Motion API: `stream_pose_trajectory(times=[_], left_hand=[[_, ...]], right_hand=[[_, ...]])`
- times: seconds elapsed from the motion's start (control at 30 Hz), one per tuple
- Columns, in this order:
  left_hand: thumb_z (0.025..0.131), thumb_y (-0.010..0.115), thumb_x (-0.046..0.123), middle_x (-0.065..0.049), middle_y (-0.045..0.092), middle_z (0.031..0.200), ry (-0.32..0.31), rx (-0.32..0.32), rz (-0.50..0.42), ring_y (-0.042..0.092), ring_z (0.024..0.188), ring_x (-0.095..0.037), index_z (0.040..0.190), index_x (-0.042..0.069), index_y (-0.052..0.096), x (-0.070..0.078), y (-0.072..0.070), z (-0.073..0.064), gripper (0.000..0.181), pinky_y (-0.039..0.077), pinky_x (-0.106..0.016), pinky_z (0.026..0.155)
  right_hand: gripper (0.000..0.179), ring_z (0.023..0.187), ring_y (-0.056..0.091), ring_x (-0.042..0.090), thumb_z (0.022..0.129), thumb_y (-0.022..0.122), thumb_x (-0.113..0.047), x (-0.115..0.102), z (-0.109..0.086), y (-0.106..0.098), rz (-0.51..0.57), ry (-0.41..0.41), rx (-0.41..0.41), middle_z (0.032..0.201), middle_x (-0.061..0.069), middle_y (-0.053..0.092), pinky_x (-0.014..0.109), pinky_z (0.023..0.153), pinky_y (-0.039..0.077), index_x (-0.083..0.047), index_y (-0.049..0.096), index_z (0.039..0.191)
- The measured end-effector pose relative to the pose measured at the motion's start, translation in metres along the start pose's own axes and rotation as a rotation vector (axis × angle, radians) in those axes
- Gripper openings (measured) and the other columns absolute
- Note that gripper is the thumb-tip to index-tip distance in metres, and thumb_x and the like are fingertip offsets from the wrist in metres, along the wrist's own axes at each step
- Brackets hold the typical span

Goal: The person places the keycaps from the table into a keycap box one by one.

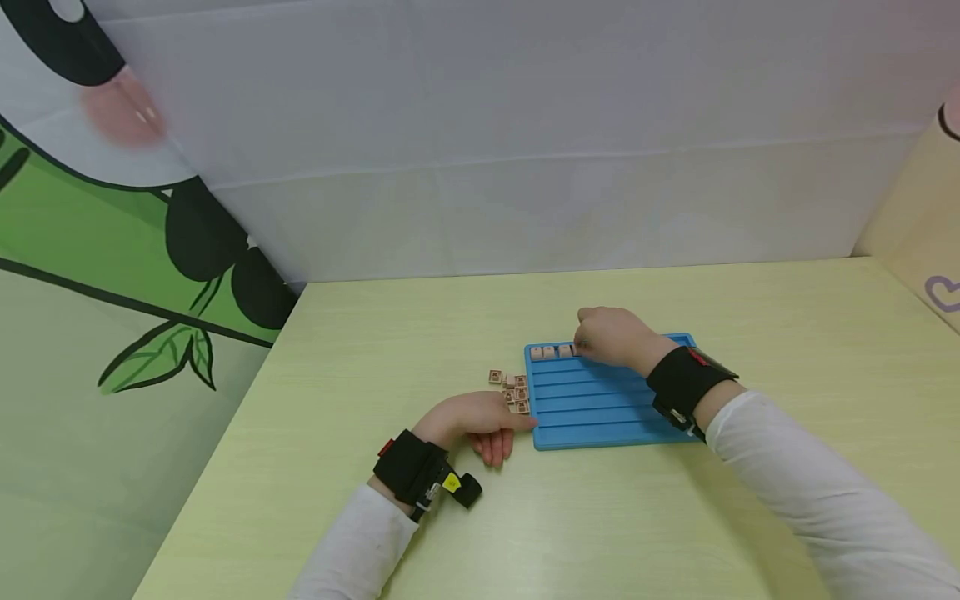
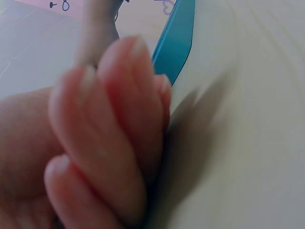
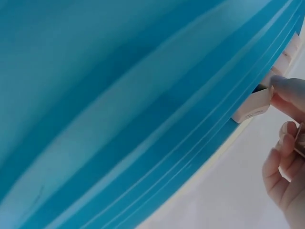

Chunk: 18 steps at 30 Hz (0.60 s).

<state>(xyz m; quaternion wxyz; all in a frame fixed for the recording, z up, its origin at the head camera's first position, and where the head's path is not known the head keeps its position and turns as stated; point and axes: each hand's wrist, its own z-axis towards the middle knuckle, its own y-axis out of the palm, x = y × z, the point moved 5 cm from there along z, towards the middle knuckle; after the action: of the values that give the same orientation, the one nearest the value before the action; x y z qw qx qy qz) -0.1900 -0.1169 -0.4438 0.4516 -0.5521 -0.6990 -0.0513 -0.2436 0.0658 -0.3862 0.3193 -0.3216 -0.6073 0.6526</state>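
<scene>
A blue ridged tray (image 1: pixel 592 400) lies on the table, with several small letter tiles (image 1: pixel 550 352) standing in its top row. At that row, my right hand (image 1: pixel 615 336) pinches a pale tile (image 3: pixel 252 106); the right wrist view shows it tilted against the tray's groove. A brown piece (image 3: pixel 300 140) shows among that hand's curled fingers, cut off by the frame edge. My left hand (image 1: pixel 483 419) is beside the tray's lower left edge, one finger reaching the rim. Its other fingers (image 2: pixel 95 124) are loosely bent over the table, with no object visible between them.
Loose wooden tiles (image 1: pixel 520 394) lie in a small group along the tray's left side, partly behind the left hand. A single tile (image 1: pixel 496 377) sits a little farther left. A pale wall covering (image 1: pixel 525 217) rises behind the table (image 1: pixel 405 333).
</scene>
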Motion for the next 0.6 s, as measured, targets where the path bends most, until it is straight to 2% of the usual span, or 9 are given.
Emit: stream_pose_trajectory(times=[0.37,0.6], left_hand=[[0.096,0.051,0.042,-0.002,0.059,0.046,0.005,0.004,0.006,0.052,0.035,-0.010,0.055,0.006,0.064,-0.0014,0.0007,-0.0013,0.056,0.040,-0.020,0.039],[0.096,0.051,0.042,-0.002,0.059,0.046,0.011,0.002,0.016,0.052,0.035,-0.009,0.055,0.005,0.064,-0.0022,0.0011,-0.0022,0.056,0.041,-0.020,0.039]], right_hand=[[0.014,0.062,0.044,0.014,0.088,0.068,-0.015,-0.0040,-0.0018,0.0022,-0.077,-0.014,0.006,0.071,0.004,0.051,0.026,0.058,0.043,-0.004,0.074,0.082],[0.016,0.063,0.045,0.015,0.089,0.067,-0.019,-0.0058,-0.0028,0.0030,-0.131,-0.019,-0.001,0.072,0.004,0.052,0.027,0.060,0.045,-0.005,0.073,0.084]])
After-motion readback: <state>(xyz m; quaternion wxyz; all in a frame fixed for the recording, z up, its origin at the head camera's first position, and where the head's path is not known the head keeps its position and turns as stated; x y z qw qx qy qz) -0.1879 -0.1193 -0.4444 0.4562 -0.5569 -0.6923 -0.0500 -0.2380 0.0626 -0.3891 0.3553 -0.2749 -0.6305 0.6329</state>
